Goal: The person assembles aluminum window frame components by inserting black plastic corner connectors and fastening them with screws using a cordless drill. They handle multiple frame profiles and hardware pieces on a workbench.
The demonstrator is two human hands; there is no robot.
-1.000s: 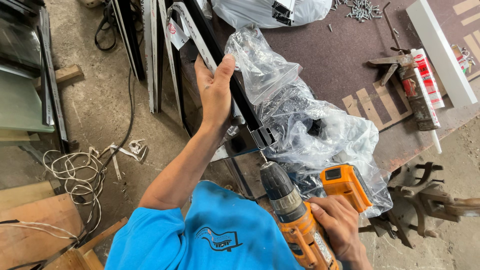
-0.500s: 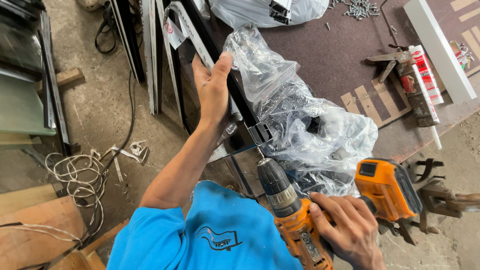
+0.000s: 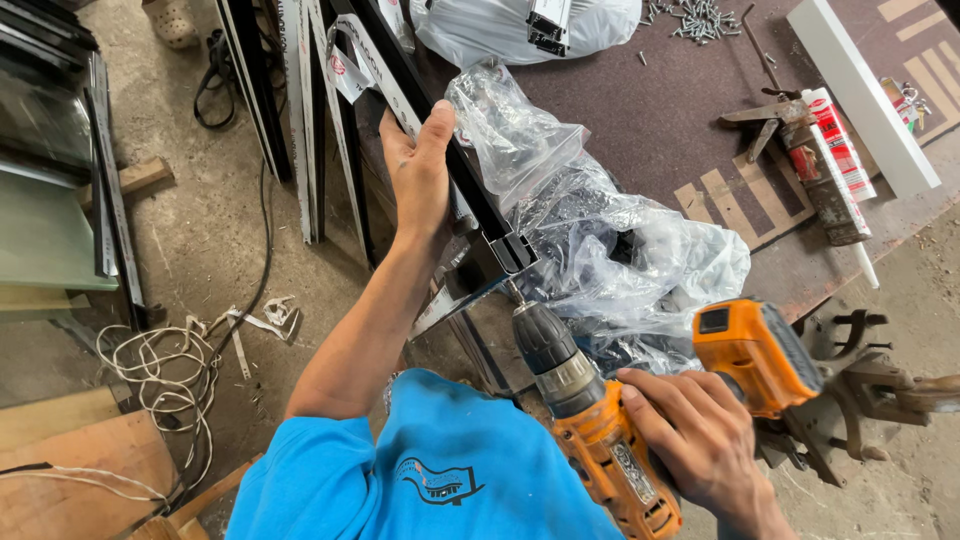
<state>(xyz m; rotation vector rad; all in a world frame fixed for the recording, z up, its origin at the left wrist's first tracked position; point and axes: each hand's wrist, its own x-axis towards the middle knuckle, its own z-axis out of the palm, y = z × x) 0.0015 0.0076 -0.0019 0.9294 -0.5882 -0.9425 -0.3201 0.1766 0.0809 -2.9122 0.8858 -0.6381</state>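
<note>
While gripping the black frame bar [image 3: 470, 190] at the worktop [image 3: 650, 120] edge, left hand [image 3: 420, 170] fingers wrapped; right hand [image 3: 700, 430] fingers clenched round the drill [image 3: 600, 420], bit seemingly at the bar's end. Could slip if tilted.

A scatter of small silver screws [image 3: 702, 17] lies at the top of the frame on a dark brown workbench board [image 3: 650, 120]. At upper right, a red-and-white sealant tube [image 3: 838, 145] rests beside a long white strip [image 3: 862, 95]. Tangled pale cord [image 3: 165, 365] sprawls across the concrete floor [image 3: 200, 240] at lower left.
</note>
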